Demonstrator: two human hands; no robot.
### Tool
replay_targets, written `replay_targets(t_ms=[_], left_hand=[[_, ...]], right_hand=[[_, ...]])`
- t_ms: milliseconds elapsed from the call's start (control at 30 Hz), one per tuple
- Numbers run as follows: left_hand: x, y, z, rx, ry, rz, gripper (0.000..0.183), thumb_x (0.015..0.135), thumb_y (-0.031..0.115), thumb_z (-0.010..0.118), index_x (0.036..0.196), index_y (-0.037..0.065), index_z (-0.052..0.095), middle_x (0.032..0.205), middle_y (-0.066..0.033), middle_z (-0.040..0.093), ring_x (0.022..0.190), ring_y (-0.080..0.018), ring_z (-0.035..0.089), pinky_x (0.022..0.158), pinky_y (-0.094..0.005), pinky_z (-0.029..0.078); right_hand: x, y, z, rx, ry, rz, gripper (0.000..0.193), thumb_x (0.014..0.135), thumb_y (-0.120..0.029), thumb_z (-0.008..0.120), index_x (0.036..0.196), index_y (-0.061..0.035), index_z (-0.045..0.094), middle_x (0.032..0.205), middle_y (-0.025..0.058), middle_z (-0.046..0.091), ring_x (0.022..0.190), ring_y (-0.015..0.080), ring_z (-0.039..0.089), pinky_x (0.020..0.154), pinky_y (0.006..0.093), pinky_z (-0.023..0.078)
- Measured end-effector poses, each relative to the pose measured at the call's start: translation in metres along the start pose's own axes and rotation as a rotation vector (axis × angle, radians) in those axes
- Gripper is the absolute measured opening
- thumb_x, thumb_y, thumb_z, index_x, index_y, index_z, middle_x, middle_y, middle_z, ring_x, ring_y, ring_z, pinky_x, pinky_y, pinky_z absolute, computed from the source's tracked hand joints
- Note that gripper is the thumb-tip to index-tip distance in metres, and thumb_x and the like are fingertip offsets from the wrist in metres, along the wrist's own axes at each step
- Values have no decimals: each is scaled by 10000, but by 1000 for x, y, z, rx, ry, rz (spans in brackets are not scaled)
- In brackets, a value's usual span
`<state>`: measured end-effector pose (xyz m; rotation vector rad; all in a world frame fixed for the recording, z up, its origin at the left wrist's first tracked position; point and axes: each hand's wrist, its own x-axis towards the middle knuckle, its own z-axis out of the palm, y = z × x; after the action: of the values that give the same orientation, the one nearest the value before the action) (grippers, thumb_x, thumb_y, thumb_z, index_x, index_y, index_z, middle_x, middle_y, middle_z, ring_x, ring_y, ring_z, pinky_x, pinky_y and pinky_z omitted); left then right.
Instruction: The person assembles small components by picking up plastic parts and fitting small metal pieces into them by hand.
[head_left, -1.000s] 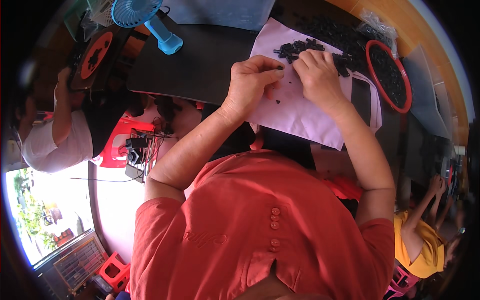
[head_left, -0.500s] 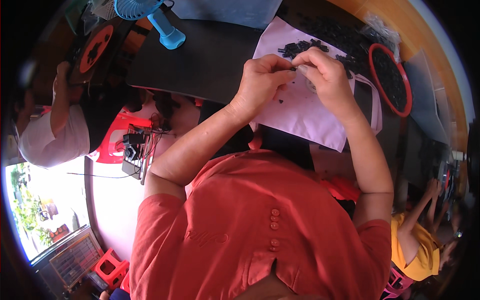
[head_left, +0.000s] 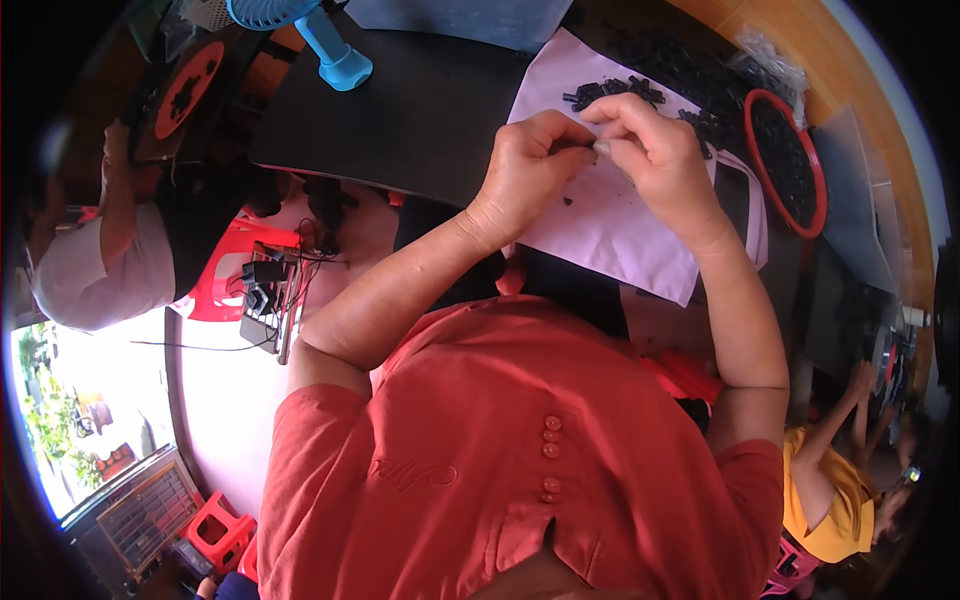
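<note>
My left hand (head_left: 540,170) and my right hand (head_left: 657,155) meet fingertip to fingertip above a pale pink cloth (head_left: 640,245) with a strap-like loop at its right. Both are closed in a pinch around a small black part (head_left: 596,145), mostly hidden by the fingers; its exact kind cannot be made out. Just beyond my fingers, a heap of short black pieces (head_left: 640,92) lies on the cloth. One tiny dark bit (head_left: 568,201) rests on the cloth below my left hand.
On the dark table (head_left: 420,120) stands a blue fan (head_left: 345,65). A red-rimmed round tray (head_left: 822,205) of black pieces sits at the right, near clear plastic bags (head_left: 770,60). A person in a white shirt (head_left: 105,270) is at the left, another in yellow (head_left: 830,500) at the lower right.
Both hands have shifted very slightly right and down over the cloth, still pinched together. The small part between them is now more covered by the fingertips.
</note>
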<state>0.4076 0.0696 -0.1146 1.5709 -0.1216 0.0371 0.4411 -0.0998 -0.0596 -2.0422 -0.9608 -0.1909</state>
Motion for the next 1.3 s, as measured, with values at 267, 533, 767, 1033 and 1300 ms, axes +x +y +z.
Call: replay_targets(t_ms=[267,533,767,1033,1300], left_hand=[[0,1,0,-75,0,-28,126,876,54,692,993,9,700,742,15,632,629,-36,548,534,-194,442],[-1,2,-2,-233,-2,-90,140,878,29,684,1015,5,699,752,17,631,613,-26,526,518,-185,415],[-1,3,-1,-248,-11,-84,114,877,22,676,987,-2,691,758,3,637,628,-43,543,538,-192,437],[-3,5,-2,-182,-9,-78,117,884,26,675,995,-3,695,743,10,627,583,-31,502,518,-185,406],[-3,6,-3,-163,-31,-79,115,891,30,672,1000,0,690,742,11,622,576,-30,500,511,-180,391]], right_hand=[[-14,15,13,311,68,277,141,853,32,649,986,-13,642,753,10,649,702,56,599,648,216,477],[9,54,-52,-30,313,222,119,843,-5,684,960,-24,695,762,-6,666,700,44,577,656,209,460],[-14,87,-89,-242,325,343,138,834,-38,699,971,-47,702,774,27,676,701,87,599,670,239,472],[-19,101,-94,-707,131,241,103,836,-79,651,927,-84,701,899,58,667,872,264,653,761,371,497],[-5,109,-91,-790,26,169,137,821,-71,614,902,-98,721,924,50,679,960,280,635,809,436,478]])
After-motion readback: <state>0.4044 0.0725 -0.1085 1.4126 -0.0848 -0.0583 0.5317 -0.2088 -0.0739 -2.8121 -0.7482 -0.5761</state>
